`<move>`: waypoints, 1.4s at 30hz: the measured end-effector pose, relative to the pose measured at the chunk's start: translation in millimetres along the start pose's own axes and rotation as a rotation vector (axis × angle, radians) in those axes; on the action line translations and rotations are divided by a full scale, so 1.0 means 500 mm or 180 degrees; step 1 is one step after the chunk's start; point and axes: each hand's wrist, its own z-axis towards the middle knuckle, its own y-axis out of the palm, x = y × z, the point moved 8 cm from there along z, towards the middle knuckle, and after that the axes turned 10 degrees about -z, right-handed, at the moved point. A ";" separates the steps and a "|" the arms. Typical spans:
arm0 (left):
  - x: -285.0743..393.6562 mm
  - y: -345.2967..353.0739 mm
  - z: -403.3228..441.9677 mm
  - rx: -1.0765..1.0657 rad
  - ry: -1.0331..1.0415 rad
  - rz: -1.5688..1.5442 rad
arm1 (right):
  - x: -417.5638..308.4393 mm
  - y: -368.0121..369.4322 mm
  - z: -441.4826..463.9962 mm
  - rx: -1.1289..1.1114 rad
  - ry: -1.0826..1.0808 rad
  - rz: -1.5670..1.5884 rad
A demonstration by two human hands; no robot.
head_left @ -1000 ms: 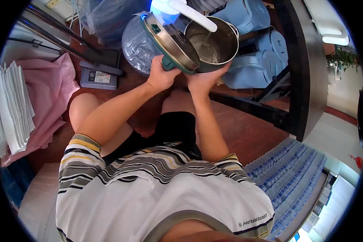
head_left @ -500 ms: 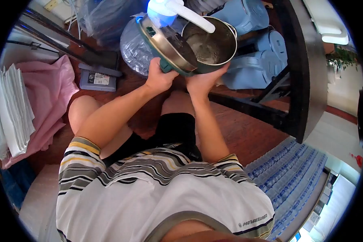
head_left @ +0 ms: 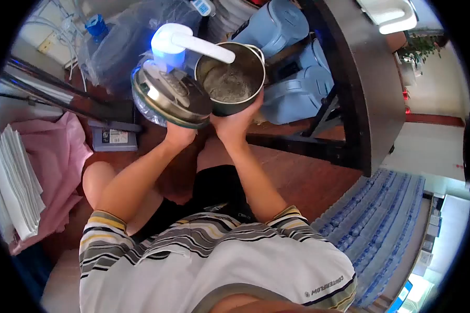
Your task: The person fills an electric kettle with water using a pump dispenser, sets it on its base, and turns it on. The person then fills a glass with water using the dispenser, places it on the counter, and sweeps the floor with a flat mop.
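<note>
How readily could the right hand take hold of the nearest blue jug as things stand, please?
Probably not readily: the right hand holds the pot, so it looks occupied, though the blue jug is close by.

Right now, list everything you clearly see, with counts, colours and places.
Pot: one, dark, upper centre
Lid: one, silver, left of pot
Dispenser: one, white, spout over pot
Pitchers: three, blue, right of pot
Plastic: count unclear, clear, beyond lid
Box: one, grey, left
Papers: one stack, white, left
Cloth: one, pink, beside papers
Table: one, dark, right
Plant: one, green, upper right
Ribbed pile: one, blue-white, lower right
Shirt: one, white, striped, bottom
Left hand: one, bare, on lid
Right hand: one, bare, on pot
</note>
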 end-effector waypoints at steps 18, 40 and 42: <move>0.012 0.005 0.006 -0.0134 -0.0223 -0.0373 | -0.001 0.002 0.002 0.0002 -0.0034 0.0005; 0.039 -0.010 0.021 0.0196 0.0369 0.0041 | -0.001 0.005 -0.002 0.0035 0.0085 0.0001; 0.039 -0.014 0.019 0.0205 0.0484 0.0311 | -0.001 0.004 -0.003 0.0036 0.0093 0.0015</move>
